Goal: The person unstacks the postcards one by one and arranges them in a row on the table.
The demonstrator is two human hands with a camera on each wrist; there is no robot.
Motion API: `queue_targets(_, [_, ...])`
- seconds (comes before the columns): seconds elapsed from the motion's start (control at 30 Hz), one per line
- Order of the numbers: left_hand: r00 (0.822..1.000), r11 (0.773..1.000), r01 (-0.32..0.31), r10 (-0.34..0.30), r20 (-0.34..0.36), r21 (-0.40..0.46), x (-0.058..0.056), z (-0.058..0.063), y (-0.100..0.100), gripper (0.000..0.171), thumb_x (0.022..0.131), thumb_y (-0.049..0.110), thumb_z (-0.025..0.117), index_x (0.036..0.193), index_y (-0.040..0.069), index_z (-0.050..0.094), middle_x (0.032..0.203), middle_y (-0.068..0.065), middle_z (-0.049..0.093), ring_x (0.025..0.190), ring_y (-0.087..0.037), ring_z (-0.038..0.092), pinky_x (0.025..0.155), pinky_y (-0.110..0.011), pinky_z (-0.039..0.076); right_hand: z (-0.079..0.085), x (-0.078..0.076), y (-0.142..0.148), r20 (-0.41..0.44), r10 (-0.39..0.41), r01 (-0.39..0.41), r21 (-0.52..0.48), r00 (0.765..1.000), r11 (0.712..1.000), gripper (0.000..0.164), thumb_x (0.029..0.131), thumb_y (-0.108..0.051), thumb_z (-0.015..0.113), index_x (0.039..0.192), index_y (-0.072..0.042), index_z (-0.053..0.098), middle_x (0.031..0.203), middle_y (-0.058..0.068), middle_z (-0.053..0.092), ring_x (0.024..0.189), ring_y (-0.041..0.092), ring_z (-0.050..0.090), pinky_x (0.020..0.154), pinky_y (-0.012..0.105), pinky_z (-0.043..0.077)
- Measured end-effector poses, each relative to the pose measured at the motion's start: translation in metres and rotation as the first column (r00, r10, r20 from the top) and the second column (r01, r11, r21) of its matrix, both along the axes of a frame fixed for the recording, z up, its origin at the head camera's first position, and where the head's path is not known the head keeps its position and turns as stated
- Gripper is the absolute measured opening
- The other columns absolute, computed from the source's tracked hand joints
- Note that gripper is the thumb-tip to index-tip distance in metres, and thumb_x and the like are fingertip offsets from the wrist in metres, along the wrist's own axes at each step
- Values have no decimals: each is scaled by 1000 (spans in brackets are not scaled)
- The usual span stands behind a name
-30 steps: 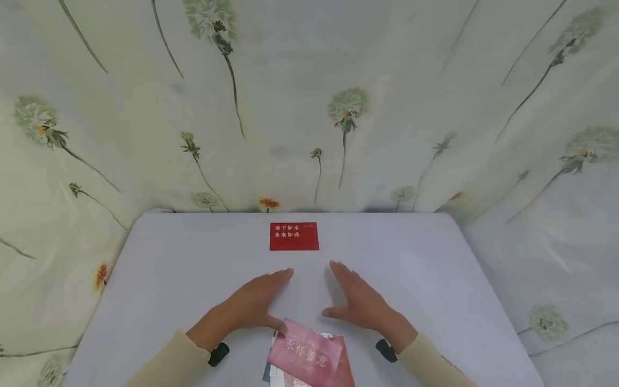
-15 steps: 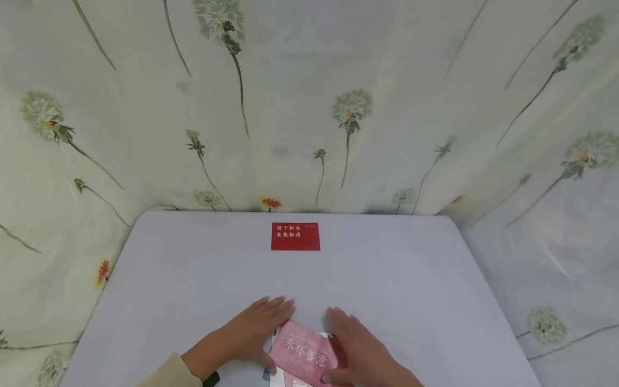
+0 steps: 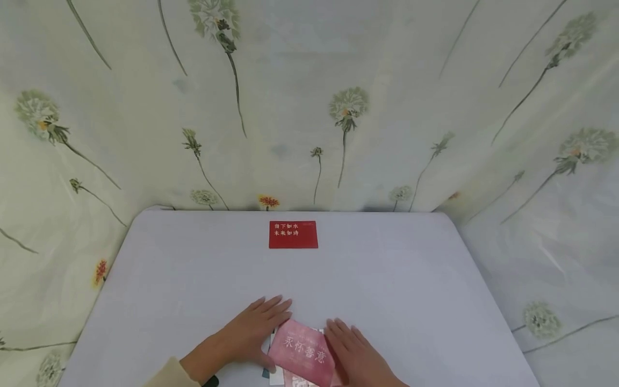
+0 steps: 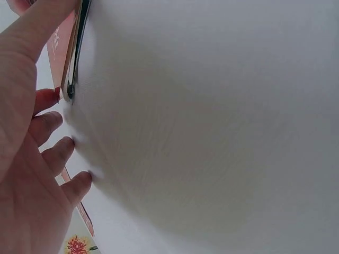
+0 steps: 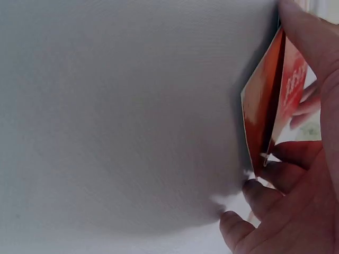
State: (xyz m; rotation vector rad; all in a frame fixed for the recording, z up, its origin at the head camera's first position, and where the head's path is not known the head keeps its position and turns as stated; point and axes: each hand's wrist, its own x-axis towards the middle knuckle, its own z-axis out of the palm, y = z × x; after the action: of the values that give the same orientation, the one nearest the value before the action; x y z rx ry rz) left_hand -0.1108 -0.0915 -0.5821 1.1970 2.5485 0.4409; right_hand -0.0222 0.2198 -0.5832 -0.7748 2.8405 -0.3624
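Note:
A loose stack of postcards lies at the table's near edge in the head view, a pink postcard (image 3: 302, 349) with white writing on top, skewed over the ones below. My left hand (image 3: 251, 330) is at the stack's left side, thumb along the near part and fingers at the far left corner. Against the right side rests my right hand (image 3: 360, 355), its fingers extended along the edge. In the right wrist view an orange-red postcard (image 5: 259, 106) stands at an angle under the pink one. The left wrist view shows the stack edges beside the thumb (image 4: 39, 24).
A red postcard (image 3: 293, 235) with light writing lies flat near the far edge of the white-covered table (image 3: 193, 258). A curtain (image 3: 285, 107) printed with dandelions hangs behind and on both sides.
Both hands have drawn back from farther out on the table to the stack's two sides. The right fingers have moved onto the right edge, and the pink postcard has shifted slightly left.

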Motion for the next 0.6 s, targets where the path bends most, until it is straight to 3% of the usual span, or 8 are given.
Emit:
queue_targets(0.17, [1000,1000,-16,16,-12,7,5,0,0,102,73,66,85,157,22,48,167,5,38,156,-21,28,123,-52,29,-4,-1,2,-27,12,-12,-1,1000,1000,112,83,-91,46,161,-11,39,165,5,41,152,27,38,117,54,39])
queue_targets(0.37, [996,1000,-4,5,-87,4,12,4,-2,101,73,66,86,156,21,50,162,5,46,152,-19,36,122,-47,35,-7,0,1,24,-34,35,-41,999,999,116,75,-91,58,163,-18,36,166,-2,39,152,25,36,118,55,37])
queue_targets(0.6, [997,1000,-20,21,-72,13,15,4,-3,100,75,70,81,156,21,49,161,6,46,151,-18,38,120,-47,37,-6,0,1,79,-70,75,-67,994,995,123,69,-93,62,165,-23,31,168,-8,34,153,21,33,119,55,35])
